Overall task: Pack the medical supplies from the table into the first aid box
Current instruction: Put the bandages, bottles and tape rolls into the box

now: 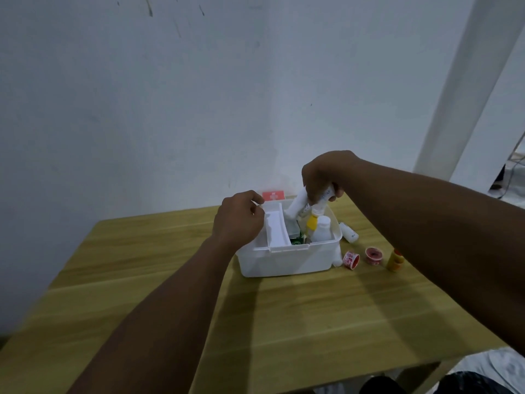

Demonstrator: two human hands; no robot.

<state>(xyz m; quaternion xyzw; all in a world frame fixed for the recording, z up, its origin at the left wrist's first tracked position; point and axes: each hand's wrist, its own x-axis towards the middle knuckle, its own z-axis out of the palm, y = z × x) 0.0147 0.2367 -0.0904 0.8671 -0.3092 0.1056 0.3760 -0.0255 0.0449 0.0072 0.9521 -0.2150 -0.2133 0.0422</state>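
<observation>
Nearest me: wooden table (170, 294). My left hand (238, 220), fingers curled, rests on the white first aid box (287, 261) rim. My right hand (324, 174) grips a white tube (297, 206) above the box.

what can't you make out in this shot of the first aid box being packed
Head view, the only one:
- Labels on the two tape rolls and the yellow bottle: too small and blurred.
- What the right hand grips over the first aid box: white tubes, mostly covered by fingers.
- The left hand hides the box's left rim.
- Box bottom: hidden by its walls and contents.
</observation>
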